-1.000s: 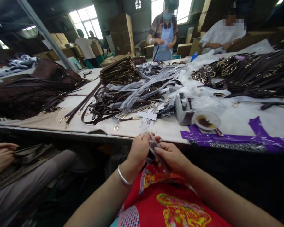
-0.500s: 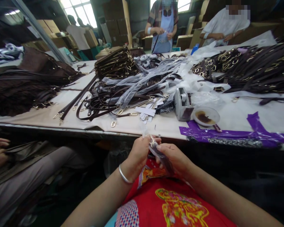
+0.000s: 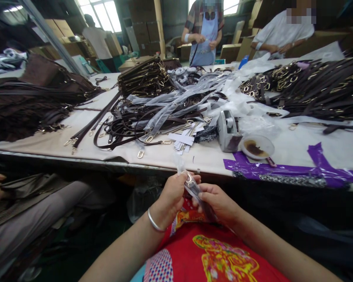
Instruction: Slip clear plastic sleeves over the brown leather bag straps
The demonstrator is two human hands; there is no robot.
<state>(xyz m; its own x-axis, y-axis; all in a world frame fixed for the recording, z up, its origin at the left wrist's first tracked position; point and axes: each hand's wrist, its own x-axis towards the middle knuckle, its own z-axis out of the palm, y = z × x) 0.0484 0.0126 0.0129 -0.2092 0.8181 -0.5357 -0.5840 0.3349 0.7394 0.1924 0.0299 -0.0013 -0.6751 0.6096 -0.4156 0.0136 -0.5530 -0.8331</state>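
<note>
Over my lap, just short of the table's front edge, a dark brown strap (image 3: pixel 206 207) with a pale metal buckle lies inside a clear plastic sleeve (image 3: pixel 180 162). My left hand (image 3: pixel 173 192) pinches the sleeve near the buckle, its thumb on top. Lower down, my right hand (image 3: pixel 216 199) grips the strap through the plastic between thumb and fingers. The sleeve's loose end sticks up past my left hand. The strap's lower end drops toward my red apron (image 3: pixel 217 250), where I cannot follow it.
On the table (image 3: pixel 153 166) lie a pile of straps (image 3: pixel 117 129), white paper strips (image 3: pixel 182 139), a tape dispenser (image 3: pixel 228 133), a bowl of brown liquid (image 3: pixel 257 147) and purple tape (image 3: pixel 282 170). More straps (image 3: pixel 317 86) are heaped right. A seated person's leg (image 3: pixel 55 207) is at left; two people stand opposite.
Both hands keep hold of the sleeved strap and have sunk very slightly in view. More of the sleeve's loose end shows above my left hand. The table things stay put.
</note>
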